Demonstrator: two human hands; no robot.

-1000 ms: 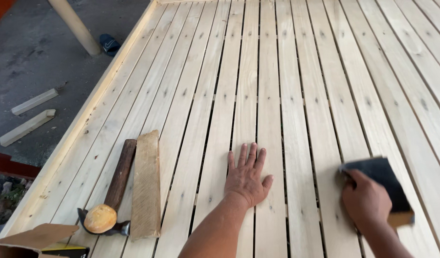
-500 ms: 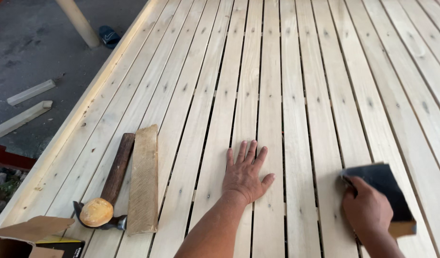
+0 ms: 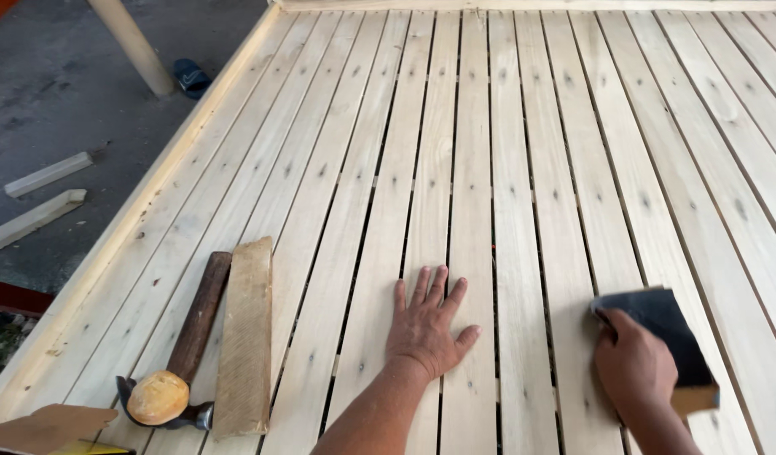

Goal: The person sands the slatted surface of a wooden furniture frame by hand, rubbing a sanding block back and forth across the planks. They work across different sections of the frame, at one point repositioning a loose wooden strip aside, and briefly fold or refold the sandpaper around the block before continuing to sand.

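My left hand [image 3: 427,324] lies flat, fingers spread, on the pale wooden slats [image 3: 489,152] of a large slatted frame. My right hand [image 3: 634,364] grips a sanding block [image 3: 668,333] with dark abrasive paper wrapped over a wooden core, pressed onto a slat at the lower right. A hammer [image 3: 183,350] with a brown wooden handle lies on the slats to the left of my left hand, its head toward me. Beside it rests a short flat wooden offcut [image 3: 245,335].
The frame's left edge rail [image 3: 143,211] borders a grey concrete floor with two loose wood pieces [image 3: 42,198], a round post [image 3: 133,44] and a dark sandal [image 3: 190,77]. A cardboard piece [image 3: 42,428] pokes in at the bottom left.
The view has shifted a little; my right hand and the sanding block have slid slightly toward me along the slat. My left hand stays flat in the same spot.
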